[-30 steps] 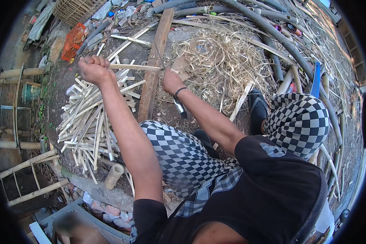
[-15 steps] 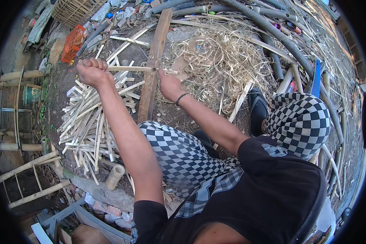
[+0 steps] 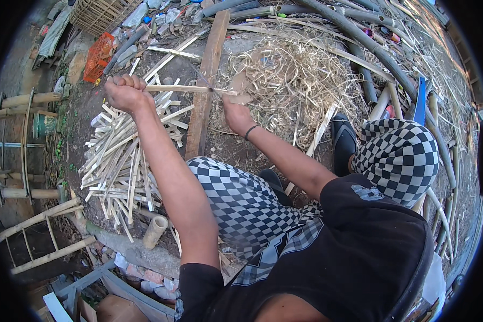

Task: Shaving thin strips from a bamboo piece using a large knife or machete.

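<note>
My left hand (image 3: 126, 94) is closed in a fist around one end of a pale bamboo strip (image 3: 177, 88). The strip lies across a long wooden beam (image 3: 203, 115). At the beam, a thin dark blade (image 3: 205, 80) meets the strip; how it is held there is hard to make out. Just right of the blade, my right hand (image 3: 236, 114) has its fingers closed at the strip's other end, with the fingertips partly hidden. Below my left forearm spreads a heap of cut bamboo strips (image 3: 121, 161).
Curly bamboo shavings (image 3: 295, 86) pile up right of the beam. Farther out lie bamboo poles (image 3: 359, 35), a blue-handled saw or blade (image 3: 419, 102), an orange crate (image 3: 97, 58) and a woven basket (image 3: 99, 15). A short bamboo tube (image 3: 155, 232) stands near the heap.
My right hand has shifted slightly right, away from the blade, so more of the blade and strip end shows. My left hand keeps its grip. The whole view has moved slightly.
</note>
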A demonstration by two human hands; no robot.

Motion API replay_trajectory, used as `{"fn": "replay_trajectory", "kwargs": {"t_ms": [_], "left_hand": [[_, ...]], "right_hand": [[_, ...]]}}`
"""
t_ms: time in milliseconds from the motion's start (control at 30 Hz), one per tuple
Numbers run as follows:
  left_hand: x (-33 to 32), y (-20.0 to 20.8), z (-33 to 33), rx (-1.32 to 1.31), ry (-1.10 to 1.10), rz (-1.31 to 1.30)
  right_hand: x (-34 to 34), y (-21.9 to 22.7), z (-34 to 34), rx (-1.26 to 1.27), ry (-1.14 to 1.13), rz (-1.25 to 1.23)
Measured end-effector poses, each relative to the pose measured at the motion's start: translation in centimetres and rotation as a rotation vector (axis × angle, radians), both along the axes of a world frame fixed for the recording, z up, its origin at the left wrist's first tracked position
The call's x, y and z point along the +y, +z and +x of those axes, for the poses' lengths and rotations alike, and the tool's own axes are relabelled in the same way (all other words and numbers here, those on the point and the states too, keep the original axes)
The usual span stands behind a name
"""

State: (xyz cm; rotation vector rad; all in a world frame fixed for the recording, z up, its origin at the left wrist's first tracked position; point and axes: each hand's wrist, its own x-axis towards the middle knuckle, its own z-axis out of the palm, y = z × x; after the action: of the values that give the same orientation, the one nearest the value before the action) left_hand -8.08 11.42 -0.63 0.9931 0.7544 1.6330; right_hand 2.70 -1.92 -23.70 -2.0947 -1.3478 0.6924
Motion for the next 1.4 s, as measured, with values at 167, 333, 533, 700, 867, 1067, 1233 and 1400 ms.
{"fn": "replay_trajectory", "kwargs": {"t_ms": [167,333,533,700,867,1067,1233,1400], "left_hand": [[0.2,0.0,2.3,-0.037,-0.015,-0.05],[0.4,-0.2,0.0,0.044,0.03,0.005],[-0.1,-0.1,1.1,0.009,0.031,-0.006],[0.1,-0.6,0.4,0.047,0.125,-0.008],[1.2,-1.3,1.1,-0.038,0.002,0.069],[0.7,-1.4,1.6,-0.116,-0.29,0.121],[-1.0,-0.5,3.1,0.106,-0.159,0.147],[-2.6,-0.4,5.4,0.287,0.151,0.141]], "right_hand": [[1.0,-5.7,5.0,-0.068,-0.073,-0.187],[0.3,-0.6,-0.5,-0.013,0.012,-0.017],[-2.0,-9.4,3.2,0.027,-0.19,-0.196],[-1.5,-9.3,4.0,0.052,-0.095,-0.265],[-4.2,-11.3,4.3,0.407,-0.228,-0.112],[-6.8,-8.0,3.5,0.943,-0.31,-0.051],[-4.6,-0.6,3.3,0.136,-0.218,0.286],[-3.7,-0.6,2.2,0.072,-0.253,0.275]]}}
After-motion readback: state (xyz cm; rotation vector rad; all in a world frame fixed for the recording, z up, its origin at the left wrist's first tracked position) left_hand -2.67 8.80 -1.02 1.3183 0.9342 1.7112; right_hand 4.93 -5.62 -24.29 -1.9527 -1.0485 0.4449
